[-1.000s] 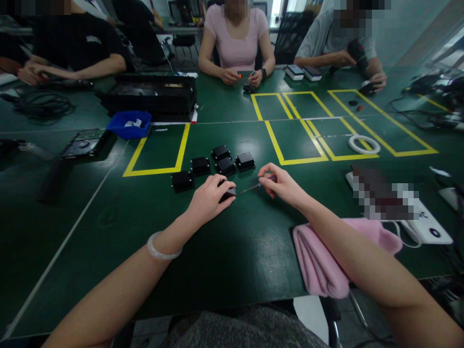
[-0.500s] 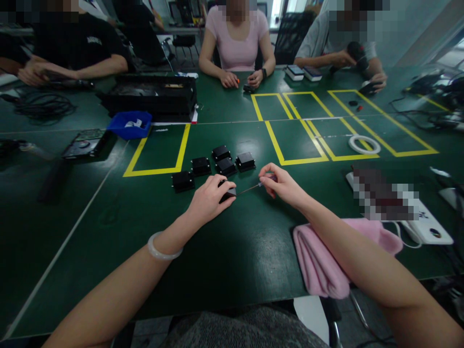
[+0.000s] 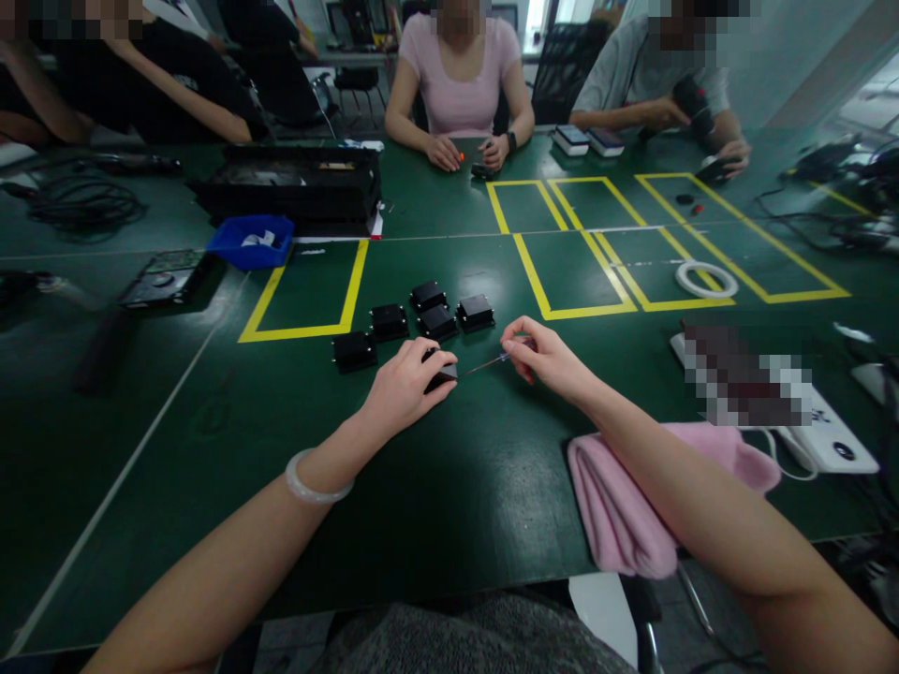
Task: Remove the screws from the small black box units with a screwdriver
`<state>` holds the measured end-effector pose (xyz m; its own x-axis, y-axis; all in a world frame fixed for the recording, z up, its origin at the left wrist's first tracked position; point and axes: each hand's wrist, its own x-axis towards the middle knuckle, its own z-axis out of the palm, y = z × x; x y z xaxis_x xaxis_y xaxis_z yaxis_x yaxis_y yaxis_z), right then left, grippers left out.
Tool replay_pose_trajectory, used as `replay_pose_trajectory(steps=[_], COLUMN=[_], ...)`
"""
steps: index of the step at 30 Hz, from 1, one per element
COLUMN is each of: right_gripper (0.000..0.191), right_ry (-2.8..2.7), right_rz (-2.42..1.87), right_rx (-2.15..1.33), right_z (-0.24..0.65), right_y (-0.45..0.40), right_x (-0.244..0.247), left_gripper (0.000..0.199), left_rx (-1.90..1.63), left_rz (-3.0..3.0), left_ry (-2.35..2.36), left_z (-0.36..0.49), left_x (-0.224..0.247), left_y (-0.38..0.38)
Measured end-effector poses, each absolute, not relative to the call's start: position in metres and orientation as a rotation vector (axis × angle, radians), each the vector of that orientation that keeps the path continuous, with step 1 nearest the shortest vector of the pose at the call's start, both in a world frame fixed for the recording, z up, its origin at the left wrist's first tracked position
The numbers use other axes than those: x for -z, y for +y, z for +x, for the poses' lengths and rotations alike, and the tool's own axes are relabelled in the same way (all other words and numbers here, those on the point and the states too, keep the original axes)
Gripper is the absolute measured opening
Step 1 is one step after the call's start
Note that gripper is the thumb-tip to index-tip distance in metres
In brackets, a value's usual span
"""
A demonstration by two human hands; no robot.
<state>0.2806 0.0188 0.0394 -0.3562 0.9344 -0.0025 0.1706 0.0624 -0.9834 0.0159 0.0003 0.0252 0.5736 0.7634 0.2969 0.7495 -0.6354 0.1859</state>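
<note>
Clerk: Item one, the held box. Location and grip?

Checker: One black held box (image 3: 442, 374), on the tabletop (image 3: 449, 505) in front of the wearer; taken as dial centre, 12 pointing away. Left hand (image 3: 405, 382), at 9 o'clock: grip closed over the box, fingers and thumb around it. Right hand (image 3: 544, 358), at 3 o'clock: grip pinched on the handle of one screwdriver (image 3: 486, 363).

Clerk: Condition of the tip?

Checker: At the box's 3 o'clock edge. Whether it was seated in a fixing, I could not tell; too small.

Clerk: Handling note?

Checker: In my judgement, the step was best done with the box pinned flat, the shaft in line with the fixing, light pressure along it, and the left thumb clear of a slip.

Clerk: Remaining stock?

Checker: Loose black boxes (image 3: 437, 322), five: one near 9 to 10 o'clock, one between 10 and 11, two towards 12, one towards 1. With the held one, six. Fixings: not countable.

Clerk: Sundries?

Checker: Blue tray (image 3: 228, 243), one, at 10 o'clock. White ring (image 3: 704, 293), one, between 2 and 3. Pink cloth (image 3: 618, 510), one, folded, at 4, below the right forearm.
</note>
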Motion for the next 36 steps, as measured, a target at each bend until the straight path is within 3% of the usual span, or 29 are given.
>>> replay_pose_trajectory(steps=[36], right_gripper=[0.017], right_ry=[-1.621], right_rz=[-1.11], right_rx=[-1.389], right_z=[0.2804], right_y=[0.0188], right_x=[-0.0397], left_gripper=[0.029], left_rx=[-0.565], left_rz=[2.769], left_ry=[1.323], left_z=[0.0155], left_x=[-0.0226], left_y=[0.0015])
